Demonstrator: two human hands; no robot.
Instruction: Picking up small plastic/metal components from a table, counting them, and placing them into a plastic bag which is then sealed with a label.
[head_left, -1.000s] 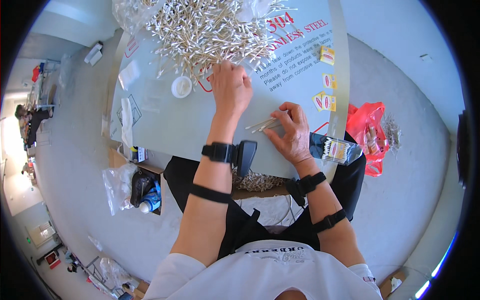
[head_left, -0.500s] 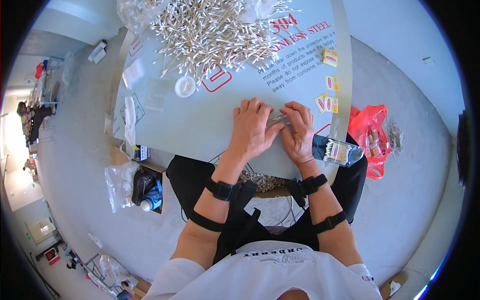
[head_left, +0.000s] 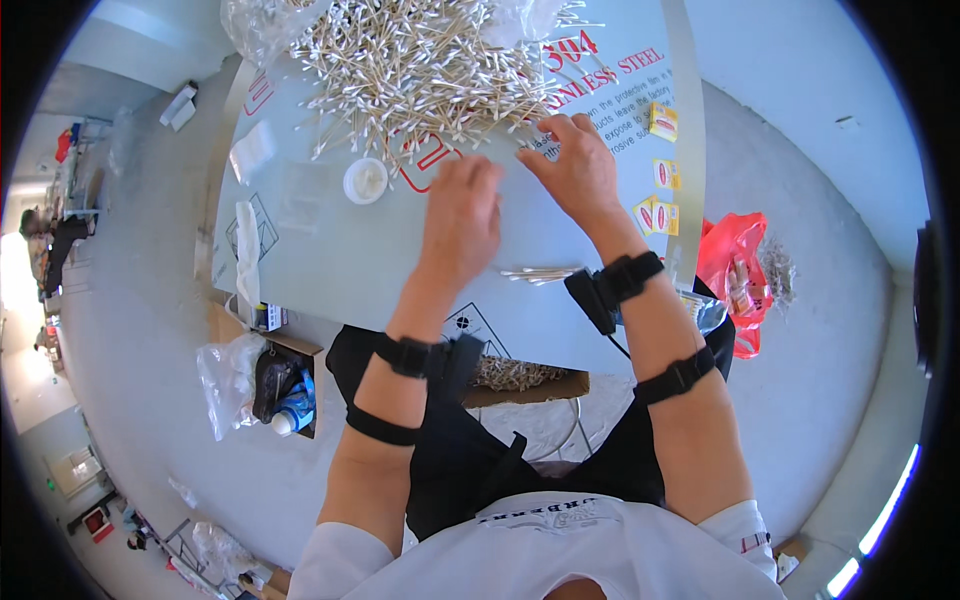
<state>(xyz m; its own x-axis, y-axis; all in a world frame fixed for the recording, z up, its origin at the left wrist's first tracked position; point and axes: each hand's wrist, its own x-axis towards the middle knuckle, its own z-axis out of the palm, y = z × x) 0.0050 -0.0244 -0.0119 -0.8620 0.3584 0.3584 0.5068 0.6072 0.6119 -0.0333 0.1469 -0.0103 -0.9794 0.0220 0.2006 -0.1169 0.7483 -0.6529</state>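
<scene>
Left hand (head_left: 462, 212) grip: fingers curled down at near edge of the cotton swab pile (head_left: 420, 70), cannot tell if pinching. Right hand (head_left: 575, 165) grip spread, fingertips on swabs. Pile lies on far part of counter (head_left: 320, 270). Small swab bundle (head_left: 540, 272) near right wrist; white round lid (head_left: 365, 181) left.

On the tabletop (head_left: 330, 270), the heap of cotton swabs (head_left: 420, 70) lies at the far side. A small round lid (head_left: 365, 181) sits just before the heap, to the left. A small bundle of swabs (head_left: 540, 272) lies well before the heap, near the tabletop's near edge.
</scene>
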